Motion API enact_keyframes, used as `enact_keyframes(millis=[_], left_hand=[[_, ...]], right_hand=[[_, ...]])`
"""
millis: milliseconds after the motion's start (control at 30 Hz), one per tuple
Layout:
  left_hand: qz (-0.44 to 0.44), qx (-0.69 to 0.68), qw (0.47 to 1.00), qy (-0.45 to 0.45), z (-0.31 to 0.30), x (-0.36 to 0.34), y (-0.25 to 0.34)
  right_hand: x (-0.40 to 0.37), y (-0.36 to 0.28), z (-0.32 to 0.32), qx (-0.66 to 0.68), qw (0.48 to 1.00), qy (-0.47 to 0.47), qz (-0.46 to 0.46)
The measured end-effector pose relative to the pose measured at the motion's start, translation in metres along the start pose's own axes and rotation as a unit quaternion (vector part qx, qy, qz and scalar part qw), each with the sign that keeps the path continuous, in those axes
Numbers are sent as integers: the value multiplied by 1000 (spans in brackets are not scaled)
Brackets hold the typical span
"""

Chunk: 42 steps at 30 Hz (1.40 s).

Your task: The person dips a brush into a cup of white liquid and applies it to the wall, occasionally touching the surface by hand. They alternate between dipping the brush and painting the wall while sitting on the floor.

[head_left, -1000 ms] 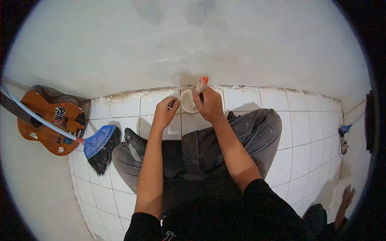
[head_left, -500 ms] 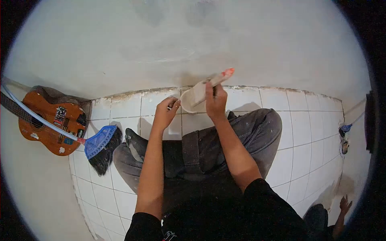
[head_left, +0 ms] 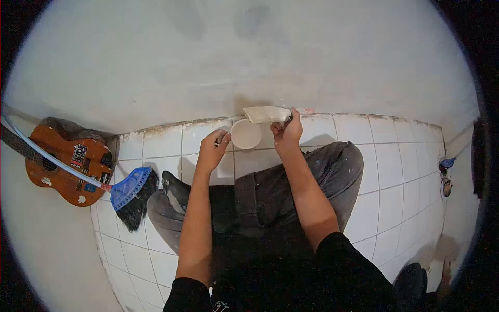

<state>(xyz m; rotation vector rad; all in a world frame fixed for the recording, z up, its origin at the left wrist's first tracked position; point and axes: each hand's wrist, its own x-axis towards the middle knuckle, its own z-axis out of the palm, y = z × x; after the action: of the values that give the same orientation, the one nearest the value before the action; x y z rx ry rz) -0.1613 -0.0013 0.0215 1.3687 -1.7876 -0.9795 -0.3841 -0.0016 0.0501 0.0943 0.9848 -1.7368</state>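
A wide paintbrush (head_left: 266,114) coated in pale paint lies nearly level in my right hand (head_left: 287,132), its broad head to the left and its reddish handle end to the right. My right fingers are closed around it near where the handle meets the head. Just below the head is a round off-white cup (head_left: 246,135) of pale liquid, probably paint. My left hand (head_left: 213,147) grips the cup at its left edge with closed fingers. How exactly the fingers hold it is partly hidden.
A pale wall (head_left: 208,73) rises in front of my crossed legs. White floor tiles (head_left: 387,156) surround me. To the left stand a stickered guitar (head_left: 62,166) and a blue broom (head_left: 127,190). Part of another person (head_left: 410,281) shows at lower right.
My right hand has lifted the paintbrush out of the cup and turned it level, toward the wall. The left hand and cup stay almost in place. The other person's hand has moved down.
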Motion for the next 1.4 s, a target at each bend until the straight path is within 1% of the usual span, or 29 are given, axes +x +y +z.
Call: enact_keyframes(millis=[100, 133, 167, 200, 233, 267, 300, 333, 367, 433, 467, 500, 533, 567, 600, 667, 700, 733, 767, 833, 867, 933, 967, 1033, 1067, 1133, 1300, 1367, 1400], left_hand=[[18, 12, 1000, 11, -3, 0, 3], [2, -23, 999, 31, -1, -2, 2], [-9, -61, 997, 43, -2, -5, 1], [-7, -4, 998, 56, -7, -4, 2], [-20, -40, 995, 85, -11, -9, 12], [4, -63, 984, 169, -3, -4, -34], [-39, -39, 997, 53, -23, -8, 31], [-22, -98, 992, 77, -20, -8, 21], [10, -110, 988, 103, -16, -15, 45], [-1, -146, 985, 96, -6, -34, 112], [112, -167, 977, 64, -1, -42, 136], [219, -181, 958, 36, 2, -55, 164], [232, -268, 935, 22, 6, -74, 202], [249, -351, 903, 10, 11, -89, 248], [240, -452, 853, -100, -1, -93, 278], [250, -546, 799, -2, 9, -113, 329], [283, -567, 773, 4, 6, -110, 341], [316, -588, 744, 6, 4, -107, 347], [317, -579, 751, 19, 5, -108, 349], [338, -619, 699, -118, 5, -111, 347], [337, -614, 704, -116, 10, -104, 346], [485, -622, 595, -153, 21, -78, 342], [486, -619, 598, -153, 25, -74, 337], [546, -608, 560, -136, 31, -69, 330], [547, -608, 559, -136, 29, -74, 329], [430, -617, 643, -147, 20, -92, 324], [413, -618, 647, -171, 22, -116, 310], [394, -624, 649, -187, 24, -122, 304], [385, -627, 649, -196, 25, -124, 302]], right_hand=[[9, 4, -10, -6, 999, -29, 24], [15, 11, -15, -3, 998, -70, 5], [14, 13, -16, -9, 998, -61, 5], [14, 17, -15, -13, 999, -49, -1], [28, 31, -20, -35, 998, -46, -23], [29, 29, -17, -85, 996, -15, -19], [5, 9, -1, -55, 998, -2, 8], [28, 28, -17, -67, 997, -37, -17], [24, 13, -15, -55, 998, -44, -1], [16, 3, -12, -44, 997, -57, 35], [17, 2, -11, -28, 999, -38, 23], [17, 4, -9, -15, 999, -21, 19], [7, 5, -2, 32, 999, -21, 5], [1, -5, -4, -14, 999, -36, 10], [-4, -9, -3, -60, 997, -55, 15], [15, 9, -9, -18, 999, -44, 4], [12, 6, -7, -13, 998, -56, 32], [8, -1, -6, -8, 996, -63, 56], [7, -4, -6, -12, 995, -72, 71], [6, -2, -5, 4, 997, -66, 50], [6, -3, -5, 6, 996, -68, 57], [4, -3, -5, 9, 996, -64, 64], [3, -3, -4, 10, 996, -66, 66], [1, -4, -3, 8, 995, -85, 48], [-2, -6, -2, 8, 995, -86, 46], [-7, -9, 2, -2, 996, -76, 39], [3, -1, -1, -7, 997, -58, 45], [7, 2, -6, -17, 996, -74, 48], [6, 0, -7, -1, 992, -115, 59]])
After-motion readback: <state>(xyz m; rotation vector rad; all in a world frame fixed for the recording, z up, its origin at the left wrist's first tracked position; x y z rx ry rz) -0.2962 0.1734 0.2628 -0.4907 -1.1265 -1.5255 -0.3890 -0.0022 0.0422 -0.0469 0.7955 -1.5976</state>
